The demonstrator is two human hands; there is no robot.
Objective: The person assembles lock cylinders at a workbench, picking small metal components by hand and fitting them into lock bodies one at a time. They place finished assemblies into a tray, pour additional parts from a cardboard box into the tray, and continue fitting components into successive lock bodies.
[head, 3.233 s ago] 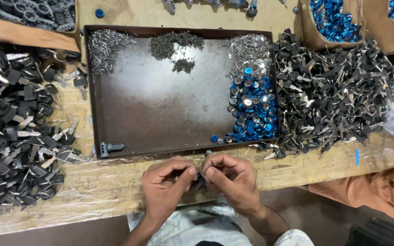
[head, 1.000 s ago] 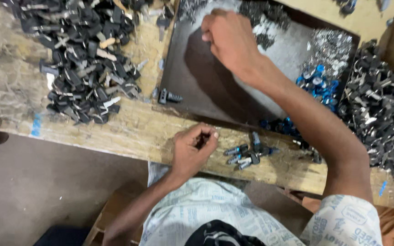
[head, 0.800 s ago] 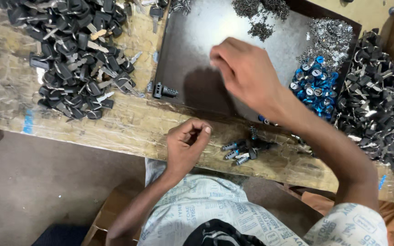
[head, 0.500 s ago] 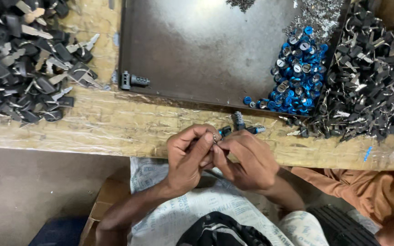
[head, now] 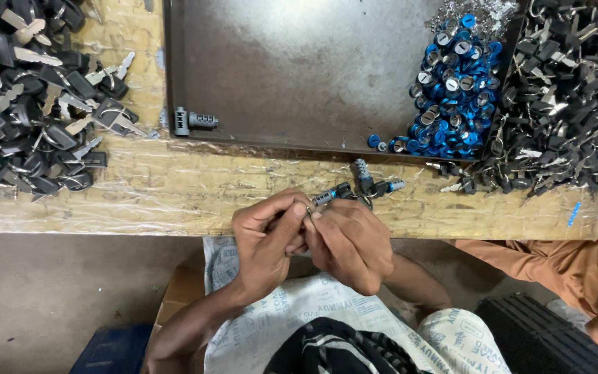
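Note:
My left hand [head: 266, 239] and my right hand [head: 349, 242] are pressed together at the near edge of the wooden bench [head: 174, 194], fingertips pinching a small metal part [head: 309, 210] between them. Just beyond my fingers lie a few small lock cylinders [head: 361, 187] on the bench. A heap of blue-faced lock cylinders [head: 451, 97] fills the near right corner of the dark metal tray [head: 299, 69]. One grey cylinder [head: 194, 121] lies alone at the tray's near left corner.
A pile of black-headed keys [head: 29, 97] covers the bench at left. Another heap of keys on rings [head: 569, 97] lies at right. Small silvery parts [head: 475, 10] sit at the tray's far right. Another person's orange-clad leg [head: 555, 260] is at right.
My right hand has come back from the tray's far side to my left hand at the bench edge. The two hands now pinch a small part together.

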